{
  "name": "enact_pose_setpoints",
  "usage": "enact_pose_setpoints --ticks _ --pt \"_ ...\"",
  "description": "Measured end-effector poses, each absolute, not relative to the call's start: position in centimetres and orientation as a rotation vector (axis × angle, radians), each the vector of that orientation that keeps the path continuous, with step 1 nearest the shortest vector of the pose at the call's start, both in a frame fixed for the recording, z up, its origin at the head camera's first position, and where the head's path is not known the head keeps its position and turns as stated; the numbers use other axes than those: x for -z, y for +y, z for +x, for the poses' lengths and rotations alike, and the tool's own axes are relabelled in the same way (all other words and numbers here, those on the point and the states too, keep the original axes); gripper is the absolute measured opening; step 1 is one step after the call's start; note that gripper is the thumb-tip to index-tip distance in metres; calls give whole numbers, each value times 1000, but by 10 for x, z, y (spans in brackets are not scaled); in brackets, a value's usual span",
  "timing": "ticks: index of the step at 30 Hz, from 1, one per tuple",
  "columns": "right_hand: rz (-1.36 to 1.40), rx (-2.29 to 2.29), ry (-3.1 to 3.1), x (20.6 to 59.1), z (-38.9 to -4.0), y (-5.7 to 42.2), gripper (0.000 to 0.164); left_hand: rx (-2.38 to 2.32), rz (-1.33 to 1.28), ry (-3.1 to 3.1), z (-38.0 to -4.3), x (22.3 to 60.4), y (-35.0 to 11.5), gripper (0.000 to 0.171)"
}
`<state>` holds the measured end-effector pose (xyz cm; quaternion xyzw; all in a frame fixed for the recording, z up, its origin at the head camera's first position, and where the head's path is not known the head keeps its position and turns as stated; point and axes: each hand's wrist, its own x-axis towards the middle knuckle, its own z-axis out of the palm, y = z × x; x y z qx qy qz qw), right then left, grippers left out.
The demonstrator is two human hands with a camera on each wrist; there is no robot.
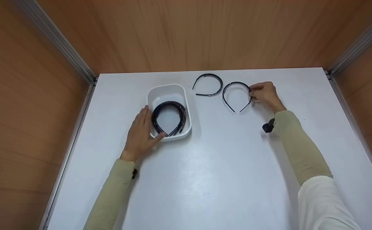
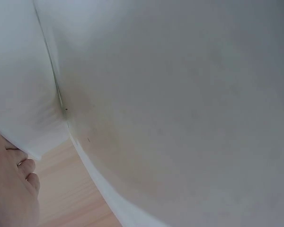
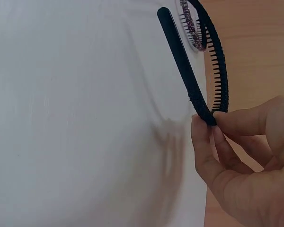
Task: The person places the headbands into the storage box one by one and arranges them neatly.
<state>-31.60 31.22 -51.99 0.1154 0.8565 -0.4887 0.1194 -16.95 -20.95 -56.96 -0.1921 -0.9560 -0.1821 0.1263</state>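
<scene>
My right hand (image 1: pixel 263 95) pinches a black toothed headband (image 1: pixel 237 83) by one side, between thumb and fingers. In the right wrist view this headband (image 3: pixel 180 56) is raised off the white surface, its shadow below. Just left of it lies a second dark headband (image 1: pixel 221 83) on the table; in the right wrist view part of it looks speckled. My left hand (image 1: pixel 138 134) rests with straight fingers along the left side and near corner of a white tub (image 1: pixel 188 105). Several black headbands (image 1: pixel 155 116) lie bunched inside the tub. The left wrist view shows only part of my left hand (image 2: pixel 14 184).
The white table (image 1: pixel 211 172) is bounded by a wooden back wall (image 1: pixel 205 35) and wooden side panels, left (image 1: pixel 29 111) and right (image 1: pixel 361 95). Metal rails (image 1: pixel 67 150) run along the panels' edges.
</scene>
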Motion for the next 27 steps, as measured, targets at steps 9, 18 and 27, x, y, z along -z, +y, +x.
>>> enact_pose_setpoints --ticks 9,18,27 --pt "297 1480 2494 519 -304 304 39 536 -545 -2819 -167 568 -208 111" --pt "277 1549 2459 515 -296 296 38 538 -524 -2848 -168 567 -205 113" --pt "213 1680 2393 507 -291 285 37 554 -523 -2843 -168 567 -202 113"
